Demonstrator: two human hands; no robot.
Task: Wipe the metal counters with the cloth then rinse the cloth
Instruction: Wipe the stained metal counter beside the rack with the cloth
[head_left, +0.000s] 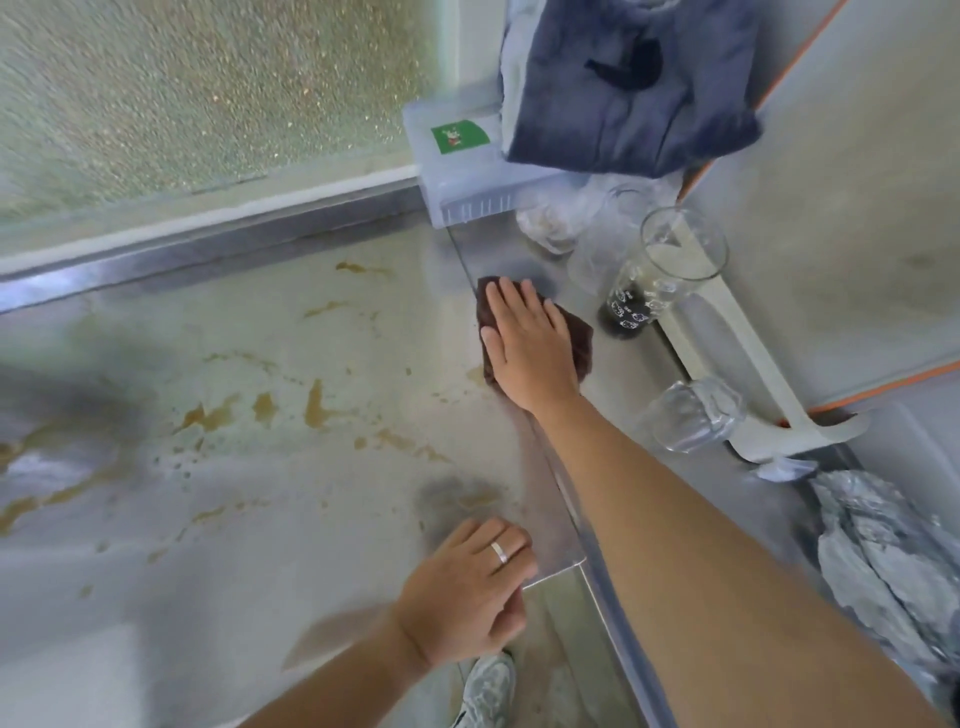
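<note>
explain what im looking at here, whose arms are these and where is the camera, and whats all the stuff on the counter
There is no machine here. The single picture comes from a wide-angle camera worn on a person's head, looking forward and down, so the two bare arms are that person's own.

The right hand lies flat, fingers straight, pressing a dark brown cloth onto a metal counter. The left hand, wearing a ring, rests at the near corner of the other metal counter and holds nothing I can make out.

That left counter carries brownish stains, not yet wiped. Near the cloth stand a tall glass with a dark printed base and other clear glasses. Behind them sits a clear plastic box with a blue cloth draped over it. Crumpled grey material lies at the right; I cannot tell what it is.
</note>
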